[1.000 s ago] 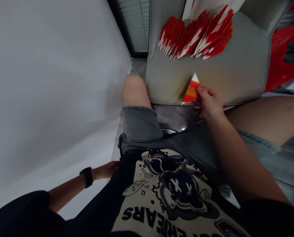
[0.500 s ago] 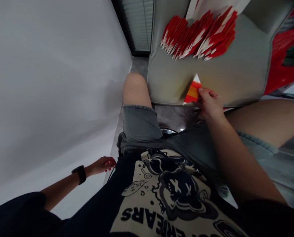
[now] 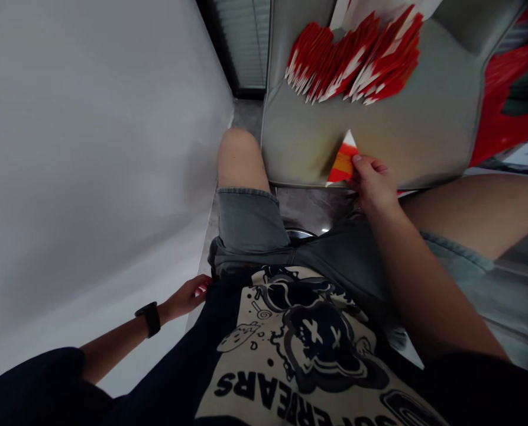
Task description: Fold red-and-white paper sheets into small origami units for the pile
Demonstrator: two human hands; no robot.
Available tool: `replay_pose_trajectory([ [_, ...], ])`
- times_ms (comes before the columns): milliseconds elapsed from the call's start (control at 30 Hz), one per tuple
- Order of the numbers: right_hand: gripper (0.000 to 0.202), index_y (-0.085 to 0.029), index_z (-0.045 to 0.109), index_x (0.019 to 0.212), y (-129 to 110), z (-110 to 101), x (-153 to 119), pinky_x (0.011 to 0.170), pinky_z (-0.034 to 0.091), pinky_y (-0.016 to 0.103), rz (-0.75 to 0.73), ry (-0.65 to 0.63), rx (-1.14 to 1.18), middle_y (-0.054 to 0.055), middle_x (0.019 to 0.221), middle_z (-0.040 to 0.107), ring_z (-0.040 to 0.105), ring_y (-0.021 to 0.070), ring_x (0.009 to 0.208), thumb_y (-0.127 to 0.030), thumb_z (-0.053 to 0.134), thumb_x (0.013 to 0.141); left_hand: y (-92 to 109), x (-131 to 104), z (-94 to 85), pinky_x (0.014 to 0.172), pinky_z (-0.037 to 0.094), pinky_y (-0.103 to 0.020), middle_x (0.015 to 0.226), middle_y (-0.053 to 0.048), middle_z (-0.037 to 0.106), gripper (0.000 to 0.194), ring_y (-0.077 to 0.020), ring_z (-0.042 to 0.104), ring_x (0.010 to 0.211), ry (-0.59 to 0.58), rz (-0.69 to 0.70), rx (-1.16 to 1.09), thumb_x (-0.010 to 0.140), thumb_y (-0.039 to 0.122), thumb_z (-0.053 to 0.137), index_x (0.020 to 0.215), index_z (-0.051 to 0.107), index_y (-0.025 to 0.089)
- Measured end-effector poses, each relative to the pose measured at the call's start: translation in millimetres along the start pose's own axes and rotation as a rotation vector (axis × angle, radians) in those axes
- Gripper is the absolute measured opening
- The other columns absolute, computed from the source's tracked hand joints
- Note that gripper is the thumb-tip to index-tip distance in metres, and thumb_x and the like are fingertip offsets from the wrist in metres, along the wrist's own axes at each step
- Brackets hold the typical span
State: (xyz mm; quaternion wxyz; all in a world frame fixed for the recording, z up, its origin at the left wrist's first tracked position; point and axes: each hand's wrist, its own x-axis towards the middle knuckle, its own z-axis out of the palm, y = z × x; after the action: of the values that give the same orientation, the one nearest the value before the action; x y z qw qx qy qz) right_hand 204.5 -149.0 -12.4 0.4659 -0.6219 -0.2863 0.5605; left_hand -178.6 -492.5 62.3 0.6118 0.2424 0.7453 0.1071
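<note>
Right hand (image 3: pixel 376 183): pinch closed on triangle (image 3: pixel 341 161), thumb on the near face. Triangle sat at the hand's 10 o'clock, gripped by its right edge, most of the face clear of the grip. White tip pointed to about 12 o'clock, 1 white corner to 7; orange and red bands between. The 3rd corner went behind the hand. Other fingertips mostly hidden, so grip from behind not readable. It was over the front edge of the seat (image 3: pixel 423 142); could not tell if it touched.

Stack (image 3: pixel 356 59) of red and white pieces lay on the seat, well apart from the hand at its 12 o'clock; too dense to count. White sheet (image 3: pixel 379 12) behind it, cut off at the top. Red thing (image 3: pixel 507 130) at the hand's 2 o'clock, blurry, cut off by the right border.

Left hand (image 3: pixel 195 293): at the right hand's 8 o'clock, beside the shirt (image 3: pixel 290 337). Fingertips partly hidden at the hem; could not tell whether they held anything. Round rim (image 3: pixel 301 235) mostly hidden by the shorts (image 3: pixel 250 222).
</note>
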Motion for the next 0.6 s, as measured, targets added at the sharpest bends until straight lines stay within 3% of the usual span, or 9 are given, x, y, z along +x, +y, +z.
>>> replay_pose_trajectory([
  [100, 0.028, -0.022, 0.058, 0.063, 0.7, 0.6, 1.2, 0.047, 0.046, 0.018, -0.011, 0.019, 0.008, -0.007, 0.054, 0.047, 0.043, 0.0067, 0.048, -0.031, 0.076, 0.083, 0.6, -2.3, -1.9, 0.080, 0.049, -0.033, 0.106, -0.008, 0.065, 0.017, -0.0220, 0.059, 0.091, -0.166, 0.256, 0.216, 0.081, 0.025, 0.069, 0.098, 0.071, 0.023],
  [167, 0.029, -0.022, 0.059, 0.063, 0.6, 0.8, 1.8, 0.046, 0.047, 0.017, -0.011, 0.020, 0.013, -0.007, 0.053, 0.047, 0.044, 0.0069, 0.048, -0.034, 0.078, 0.081, -2.4, -0.6, -4.9, 0.077, 0.049, -0.033, 0.105, -0.008, 0.064, 0.014, -0.0210, 0.059, 0.087, -0.125, 0.286, 0.252, 0.084, 0.031, 0.068, 0.096, 0.070, 0.025],
  [267, 0.029, -0.022, 0.060, 0.064, -0.2, 0.5, 2.7, 0.047, 0.048, 0.017, 0.000, 0.000, 0.017, -0.007, 0.054, 0.048, 0.044, 0.0067, 0.048, -0.038, 0.080, 0.078, -10.5, 10.3, -12.1, 0.074, 0.049, -0.032, 0.095, -0.008, 0.065, 0.015, -0.0205, 0.059, 0.081, -0.056, 0.218, 0.173, 0.085, 0.035, 0.068, 0.095, 0.070, 0.025],
  [400, 0.033, -0.022, 0.058, 0.066, -1.5, -0.3, 3.0, 0.048, 0.049, 0.017, 0.014, -0.011, 0.005, -0.007, 0.055, 0.048, 0.046, 0.0067, 0.049, -0.044, 0.082, 0.075, -18.9, 35.6, -14.7, 0.066, 0.049, -0.030, 0.074, -0.005, 0.064, 0.019, -0.0188, 0.059, 0.069, -0.075, 0.098, 0.092, 0.083, 0.041, 0.070, 0.088, 0.068, 0.022],
  [600, 0.037, -0.020, 0.058, 0.071, 0.5, -1.5, 4.0, 0.051, 0.050, 0.017, 0.000, -0.023, -0.013, -0.007, 0.058, 0.050, 0.050, 0.0067, 0.052, -0.049, 0.079, 0.077, -17.6, 44.5, -16.9, 0.075, 0.054, -0.035, 0.084, -0.004, 0.070, 0.037, -0.0199, 0.065, 0.076, -0.062, -0.013, -0.091, 0.075, 0.049, 0.076, 0.094, 0.068, 0.019],
])
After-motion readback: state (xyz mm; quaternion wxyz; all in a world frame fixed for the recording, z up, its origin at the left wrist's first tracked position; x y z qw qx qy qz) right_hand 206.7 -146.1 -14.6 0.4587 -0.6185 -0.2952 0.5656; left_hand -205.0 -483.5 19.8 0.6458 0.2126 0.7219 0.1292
